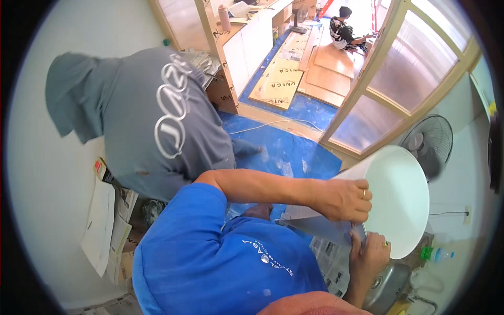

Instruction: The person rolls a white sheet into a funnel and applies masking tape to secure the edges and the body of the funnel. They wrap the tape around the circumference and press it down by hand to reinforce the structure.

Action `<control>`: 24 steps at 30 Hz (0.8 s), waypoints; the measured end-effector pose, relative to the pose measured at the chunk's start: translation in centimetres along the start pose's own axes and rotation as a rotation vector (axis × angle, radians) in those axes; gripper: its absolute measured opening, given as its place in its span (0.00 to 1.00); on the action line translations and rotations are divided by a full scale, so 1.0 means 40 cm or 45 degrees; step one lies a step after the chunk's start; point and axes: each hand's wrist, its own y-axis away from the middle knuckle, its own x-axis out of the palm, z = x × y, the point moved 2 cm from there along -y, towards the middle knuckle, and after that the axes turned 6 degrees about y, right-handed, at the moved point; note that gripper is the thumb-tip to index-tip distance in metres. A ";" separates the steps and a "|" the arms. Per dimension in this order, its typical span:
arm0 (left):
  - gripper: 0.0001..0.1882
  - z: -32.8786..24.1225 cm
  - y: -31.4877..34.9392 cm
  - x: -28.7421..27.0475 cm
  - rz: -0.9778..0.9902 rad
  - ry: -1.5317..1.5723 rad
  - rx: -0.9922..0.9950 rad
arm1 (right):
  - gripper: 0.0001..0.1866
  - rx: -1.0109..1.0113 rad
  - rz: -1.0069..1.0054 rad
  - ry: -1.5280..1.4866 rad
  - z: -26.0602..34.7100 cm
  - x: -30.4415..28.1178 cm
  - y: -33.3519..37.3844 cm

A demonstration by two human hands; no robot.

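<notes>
A large white flexible sheet (401, 202) is curled into a wide cone on the right, its smooth inner face showing. My left hand (344, 200), with a ring on one finger, reaches across from the left and is closed over the sheet's near edge. Just below it, my right hand (371, 256) grips the same edge, thumb on one side and fingers on the other. Part of the sheet's narrower end passes behind my left forearm, and my fingertips are partly hidden by the curl.
A person in a grey hooded top (163, 110) bends close on my left. Behind the sheet stand a fan (430, 139) and a framed glass door (409, 68). Blue floor covering (283, 147) leads to stacked boards (328, 65), where another person (342, 34) sits. A sink (380, 289) and bottle (437, 254) lie lower right.
</notes>
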 end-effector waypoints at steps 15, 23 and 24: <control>0.14 -0.233 -0.024 0.091 -0.083 -0.323 -0.537 | 0.17 -0.170 -0.139 -0.082 -0.062 -0.020 0.111; 0.11 -0.209 -0.060 0.043 0.259 -0.282 -0.264 | 0.17 -0.175 -0.141 -0.062 -0.080 -0.023 0.136; 0.11 -0.191 -0.073 0.042 0.318 -0.241 -0.228 | 0.17 -0.130 -0.135 -0.036 -0.085 -0.027 0.141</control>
